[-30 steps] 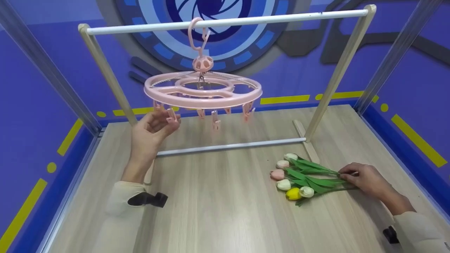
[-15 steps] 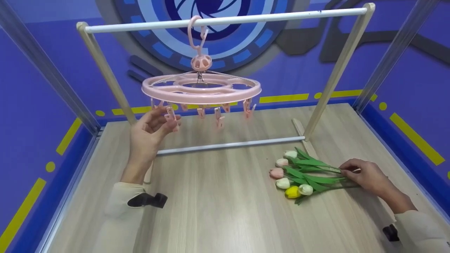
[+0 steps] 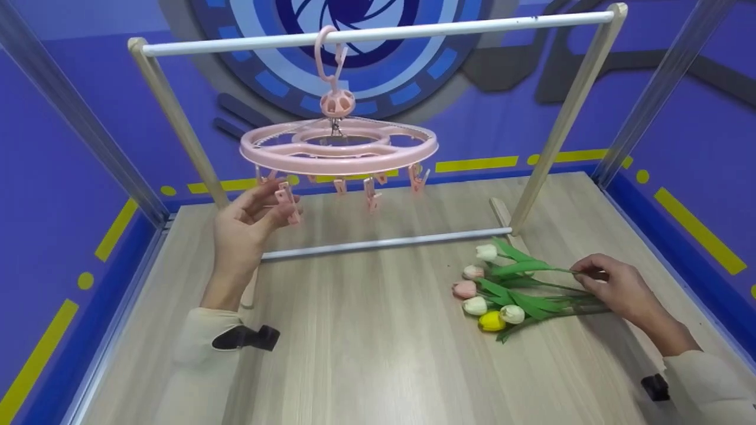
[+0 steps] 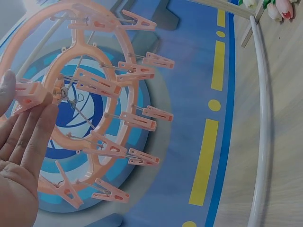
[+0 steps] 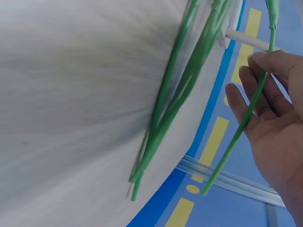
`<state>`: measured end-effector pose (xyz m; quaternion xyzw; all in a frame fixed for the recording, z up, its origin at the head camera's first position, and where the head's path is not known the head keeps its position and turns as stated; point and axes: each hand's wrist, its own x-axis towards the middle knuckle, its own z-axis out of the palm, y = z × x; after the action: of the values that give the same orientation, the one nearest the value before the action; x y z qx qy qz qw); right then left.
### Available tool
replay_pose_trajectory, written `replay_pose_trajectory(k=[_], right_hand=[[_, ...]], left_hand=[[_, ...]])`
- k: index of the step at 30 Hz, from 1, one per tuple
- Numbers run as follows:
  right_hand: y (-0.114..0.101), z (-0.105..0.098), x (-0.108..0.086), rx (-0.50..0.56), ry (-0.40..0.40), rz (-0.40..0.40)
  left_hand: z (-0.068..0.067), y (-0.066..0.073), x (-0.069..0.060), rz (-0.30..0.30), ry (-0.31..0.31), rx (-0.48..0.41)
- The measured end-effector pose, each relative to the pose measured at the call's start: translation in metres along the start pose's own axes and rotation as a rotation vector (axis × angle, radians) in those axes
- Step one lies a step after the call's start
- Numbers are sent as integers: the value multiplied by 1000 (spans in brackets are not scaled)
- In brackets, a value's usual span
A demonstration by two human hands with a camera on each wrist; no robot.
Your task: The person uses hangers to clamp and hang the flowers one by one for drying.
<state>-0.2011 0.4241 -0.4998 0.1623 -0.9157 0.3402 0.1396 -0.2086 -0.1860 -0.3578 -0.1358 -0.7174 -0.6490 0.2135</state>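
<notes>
A pink round clip hanger (image 3: 336, 165) hangs by its hook from a white rail, with several clothespins dangling below its ring. My left hand (image 3: 239, 233) pinches one pink clothespin (image 3: 284, 198) at the ring's near left; the left wrist view shows that clothespin (image 4: 31, 94) between thumb and fingers. On the right, my right hand (image 3: 620, 289) pinches the green stem of a white artificial tulip (image 3: 487, 253). In the right wrist view, this stem (image 5: 232, 146) crosses the fingers, apart from the other stems (image 5: 175, 104). Pink, white and yellow tulips (image 3: 491, 321) lie below it on the table.
A wooden rack with a white top rail (image 3: 443, 30) and a white lower rail (image 3: 384, 243) stands across the table (image 3: 354, 354). Its right foot (image 3: 501, 212) lies just behind the tulips. Blue printed walls (image 3: 71, 177) enclose the back and sides.
My right hand has risen slightly, lifting one white tulip away from the bunch. My left hand keeps its pinch while the clothespin has tilted and the hanger has swung a little.
</notes>
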Motion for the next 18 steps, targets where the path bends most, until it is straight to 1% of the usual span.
replay_pose_trajectory(k=[4, 6, 9, 12, 15, 18], right_hand=[[-9, -1, 5, -36, 51, -77], [-16, -3, 8, -55, 65, -115], [-28, -5, 15, -47, 73, -167], [-39, -6, 21, -37, 75, -212], [-50, -6, 24, -55, 77, -242], [-60, -7, 28, -72, 72, -246]], left_hand=[[1, 2, -1, 8, 2, -13], [1, 3, -1, 4, -7, -16], [1, 4, -1, -3, -25, -21], [2, 4, -1, 4, -39, -19], [4, 4, -1, 16, -49, -10], [5, 4, -1, 42, -55, 17]])
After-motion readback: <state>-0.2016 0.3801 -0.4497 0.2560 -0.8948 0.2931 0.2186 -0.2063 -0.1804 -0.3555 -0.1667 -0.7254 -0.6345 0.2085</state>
